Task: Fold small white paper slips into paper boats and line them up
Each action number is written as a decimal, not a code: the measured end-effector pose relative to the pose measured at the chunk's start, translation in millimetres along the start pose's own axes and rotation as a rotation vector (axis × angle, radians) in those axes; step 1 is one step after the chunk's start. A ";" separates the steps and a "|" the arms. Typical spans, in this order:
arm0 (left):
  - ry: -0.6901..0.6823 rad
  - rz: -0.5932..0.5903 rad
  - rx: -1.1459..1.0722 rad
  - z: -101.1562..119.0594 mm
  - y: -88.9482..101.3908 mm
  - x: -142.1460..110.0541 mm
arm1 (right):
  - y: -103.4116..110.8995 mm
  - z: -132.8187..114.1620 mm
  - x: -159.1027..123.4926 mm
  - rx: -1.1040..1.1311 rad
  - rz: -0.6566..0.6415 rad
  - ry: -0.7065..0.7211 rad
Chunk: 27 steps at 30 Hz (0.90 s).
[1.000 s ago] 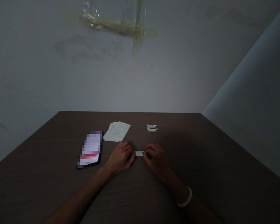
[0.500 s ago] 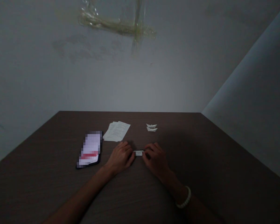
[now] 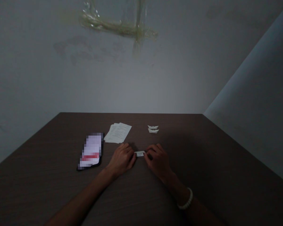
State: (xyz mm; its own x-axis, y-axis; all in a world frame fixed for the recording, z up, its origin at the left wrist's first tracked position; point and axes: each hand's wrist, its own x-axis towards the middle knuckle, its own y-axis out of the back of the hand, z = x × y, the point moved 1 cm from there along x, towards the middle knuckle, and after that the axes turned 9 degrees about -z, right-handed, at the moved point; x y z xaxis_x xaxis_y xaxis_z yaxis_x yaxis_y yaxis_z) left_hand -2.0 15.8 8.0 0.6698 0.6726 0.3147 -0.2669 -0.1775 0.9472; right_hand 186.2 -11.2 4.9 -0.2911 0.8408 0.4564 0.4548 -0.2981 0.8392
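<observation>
A small folded piece of white paper (image 3: 140, 153) lies between my hands, just above or on the dark tabletop. My left hand (image 3: 124, 158) pinches its left end between thumb and fingers. At the right end, the thumb and forefinger of my right hand (image 3: 158, 160) close on it, with a pale bracelet on that wrist. Both ends of the paper are covered by my fingers. Two small folded paper boats (image 3: 153, 129) sit farther back, one in front of the other.
A loose stack of printed paper sheets (image 3: 118, 133) lies beyond my left hand. Left of it is a phone (image 3: 91, 151) with a blurred lit screen. The brown table (image 3: 49, 188) meets a wall (image 3: 141, 81) behind, patched with tape.
The paper's near edge has tilted slightly between my fingers. Both hands keep nearly the same place; the boats, sheets and phone stay put.
</observation>
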 end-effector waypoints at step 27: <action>0.107 -0.081 -0.618 -15.8 4.0 2.5 | 13.8 9.1 -2.6 0.123 -0.055 0.319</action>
State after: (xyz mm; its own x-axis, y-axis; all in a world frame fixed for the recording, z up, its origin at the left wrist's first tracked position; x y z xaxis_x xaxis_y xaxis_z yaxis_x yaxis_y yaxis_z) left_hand -12.3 28.2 11.6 0.6404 0.7400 0.2055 -0.5903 0.3031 0.7481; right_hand 201.0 -13.5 12.6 -0.5577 0.6649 0.4969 0.5233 -0.1830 0.8323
